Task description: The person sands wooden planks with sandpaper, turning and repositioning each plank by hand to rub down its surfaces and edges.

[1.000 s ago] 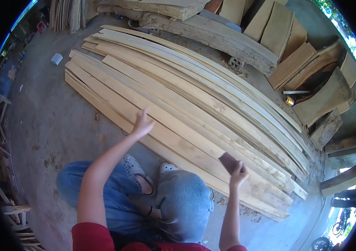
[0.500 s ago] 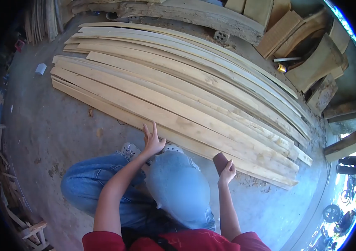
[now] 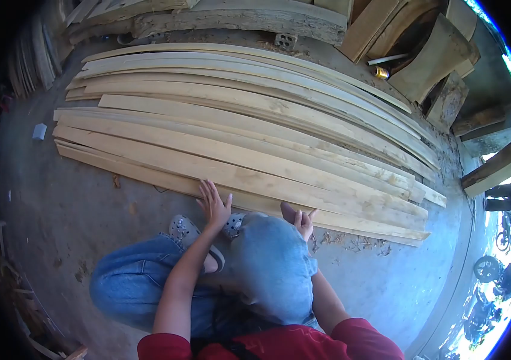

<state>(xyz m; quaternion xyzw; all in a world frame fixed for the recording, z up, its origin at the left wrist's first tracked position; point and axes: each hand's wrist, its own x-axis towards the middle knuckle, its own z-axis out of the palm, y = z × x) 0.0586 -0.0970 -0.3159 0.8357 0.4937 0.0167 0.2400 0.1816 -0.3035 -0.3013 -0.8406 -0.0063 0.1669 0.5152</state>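
Long pale wooden planks (image 3: 243,174) lie side by side on the concrete floor, spanning the middle of the head view. My left hand (image 3: 214,207) is open with its fingers apart, at the near edge of the closest plank; the fingertips overlap it. In my right hand (image 3: 304,224) is a piece of brown sandpaper (image 3: 288,211), partly covered by the fingers. That hand sits at the same near edge, further right, and the sandpaper appears to lie against the plank. My thumb or a finger sticks out to the right.
Rough slabs (image 3: 237,23) lie behind the planks, with a hollow block (image 3: 286,41) before them. Curved wood pieces (image 3: 432,60) lean at the back right near a yellow can (image 3: 381,72). A white block (image 3: 39,131) rests on the left floor. Motorbikes (image 3: 498,276) stand outside, right.
My right hand has moved left and inward with the sandpaper, down toward the near plank. My left hand has spread its fingers over the plank edge. The view has shifted.
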